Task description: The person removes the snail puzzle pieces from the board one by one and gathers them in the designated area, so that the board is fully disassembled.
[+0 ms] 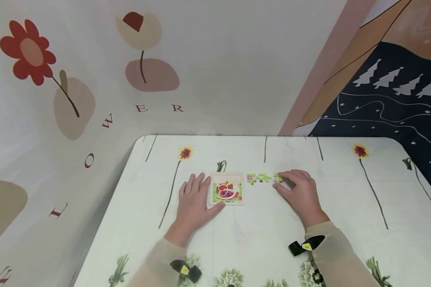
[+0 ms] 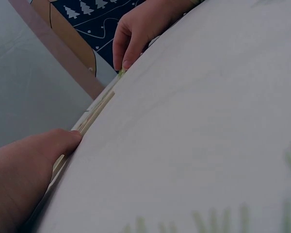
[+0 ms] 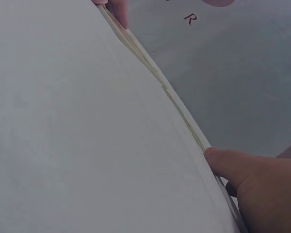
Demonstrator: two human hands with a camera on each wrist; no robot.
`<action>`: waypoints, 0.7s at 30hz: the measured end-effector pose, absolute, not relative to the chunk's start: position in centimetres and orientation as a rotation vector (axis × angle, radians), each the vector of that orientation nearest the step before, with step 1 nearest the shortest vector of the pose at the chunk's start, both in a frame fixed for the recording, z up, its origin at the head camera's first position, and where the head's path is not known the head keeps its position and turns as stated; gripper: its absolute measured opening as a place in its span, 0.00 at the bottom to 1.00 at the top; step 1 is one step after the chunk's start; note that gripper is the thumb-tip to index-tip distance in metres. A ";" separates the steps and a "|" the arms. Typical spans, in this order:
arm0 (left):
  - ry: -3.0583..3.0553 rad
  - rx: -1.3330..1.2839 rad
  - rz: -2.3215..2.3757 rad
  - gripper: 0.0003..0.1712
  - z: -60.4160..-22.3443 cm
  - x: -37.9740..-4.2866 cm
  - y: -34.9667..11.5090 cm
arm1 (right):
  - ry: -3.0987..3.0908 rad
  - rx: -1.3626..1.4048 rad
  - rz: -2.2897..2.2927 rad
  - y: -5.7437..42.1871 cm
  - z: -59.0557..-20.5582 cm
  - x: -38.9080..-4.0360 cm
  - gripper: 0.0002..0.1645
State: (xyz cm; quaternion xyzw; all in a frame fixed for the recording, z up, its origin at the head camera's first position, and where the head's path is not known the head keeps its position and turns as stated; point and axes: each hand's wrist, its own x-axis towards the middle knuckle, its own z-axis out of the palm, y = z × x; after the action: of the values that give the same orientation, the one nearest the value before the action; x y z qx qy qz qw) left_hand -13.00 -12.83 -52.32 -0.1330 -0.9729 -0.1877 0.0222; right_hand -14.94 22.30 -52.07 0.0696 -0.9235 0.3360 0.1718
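Note:
A small square puzzle tray (image 1: 233,178) lies on the table, its lower part filled with a red, blue and white picture edged in green. My left hand (image 1: 194,205) rests flat at its left side, fingers straight and spread, the thumb touching the near edge. Right of the tray lies a short strip of joined green puzzle pieces (image 1: 259,177). Thumb and forefinger of my right hand (image 1: 301,195) pinch a green puzzle piece (image 1: 277,177) just right of that strip, a small gap between them. The left wrist view shows the tray (image 2: 98,112) edge-on under the thumb.
A white cloth with printed flowers covers the table (image 1: 251,239). Its far edge meets a pale printed curtain (image 1: 237,79). Dark fabric with white trees (image 1: 391,107) hangs at the right. Black wrist cameras sit on both sleeves.

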 end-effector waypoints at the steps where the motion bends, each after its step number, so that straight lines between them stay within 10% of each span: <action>1: -3.014 -0.412 -0.579 0.59 -52.3 -13.0 -12.8 | -2.617 0.198 0.954 22.3 -52.1 -15.0 0.21; 21: -3.022 -0.417 -0.568 0.59 -52.2 -13.1 -12.9 | -2.541 0.200 1.020 22.0 -52.2 -15.2 0.09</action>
State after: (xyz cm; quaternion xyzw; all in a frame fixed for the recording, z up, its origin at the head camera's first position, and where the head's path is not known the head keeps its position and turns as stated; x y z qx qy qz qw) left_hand -13.11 -12.93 -52.23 -0.1343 -0.9737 -0.1831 0.0191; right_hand -15.21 22.02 -52.23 0.0712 -0.9075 0.3642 0.1967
